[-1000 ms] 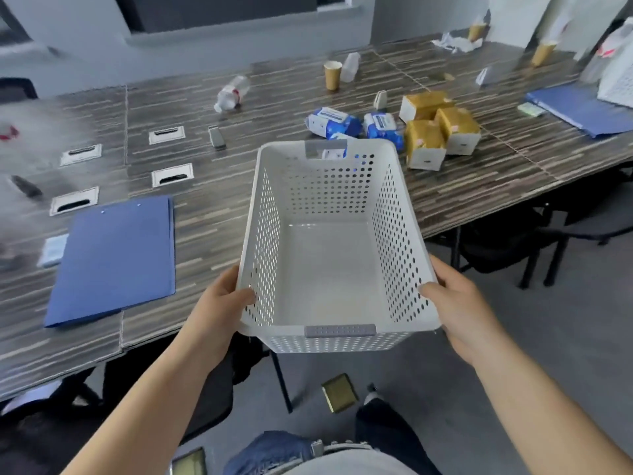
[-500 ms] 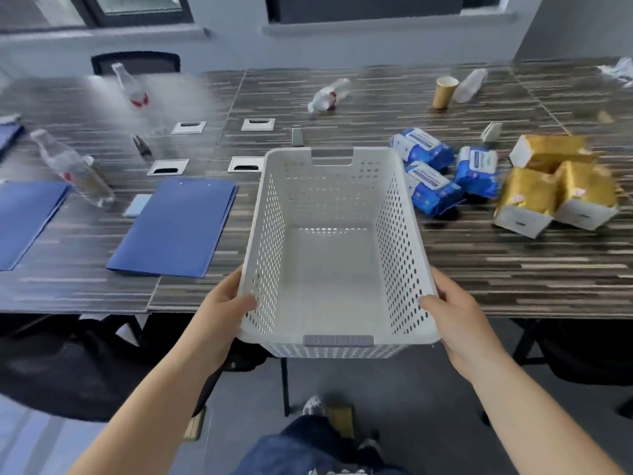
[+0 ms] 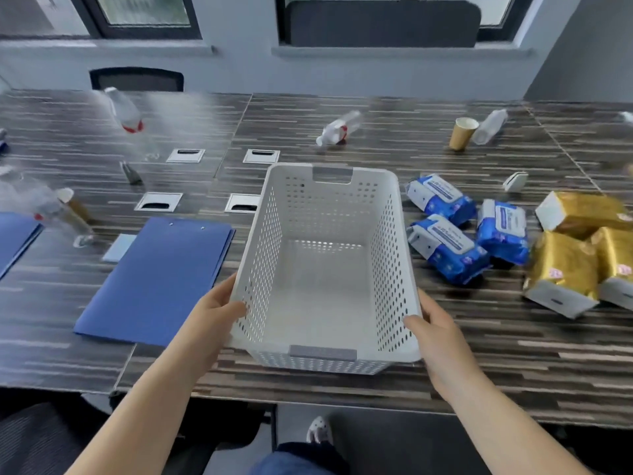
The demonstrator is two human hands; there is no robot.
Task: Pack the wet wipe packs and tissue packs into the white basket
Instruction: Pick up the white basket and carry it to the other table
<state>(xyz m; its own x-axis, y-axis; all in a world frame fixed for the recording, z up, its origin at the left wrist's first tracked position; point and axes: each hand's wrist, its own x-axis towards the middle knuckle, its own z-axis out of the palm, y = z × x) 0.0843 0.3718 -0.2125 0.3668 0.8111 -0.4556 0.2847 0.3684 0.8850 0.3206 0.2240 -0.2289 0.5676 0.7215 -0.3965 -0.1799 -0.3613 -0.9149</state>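
A: Where is the white perforated plastic basket (image 3: 325, 269) at this moment?

B: Over the near edge of the dark striped wood-grain desk (image 3: 513, 354), long axis pointing away from the person. I cannot tell whether its base is touching the desk or just above it. It is empty.

A: And how is it held?

B: The left hand (image 3: 219, 310) grips the near left rim, its thumb hooked over onto the inner wall. The right hand (image 3: 435, 323) mirrors this on the near right rim. The other fingers wrap under the outside, so I cannot tell how they lie. A two-sided hold like this probably serves to keep the basket level while it is placed.

A: The things to pack?

B: Three blue soft wet wipe packs (image 3: 448, 248) lie just right of the basket, the nearest almost beside its wall. Beyond them, further right, sit the gold-wrapped tissue packs (image 3: 565, 265), touching one another.

A: So why put the basket there?

B: My guess: close to both piles, for short reaches. A blue flat clipboard (image 3: 157, 279) lies to the left, out of the way.
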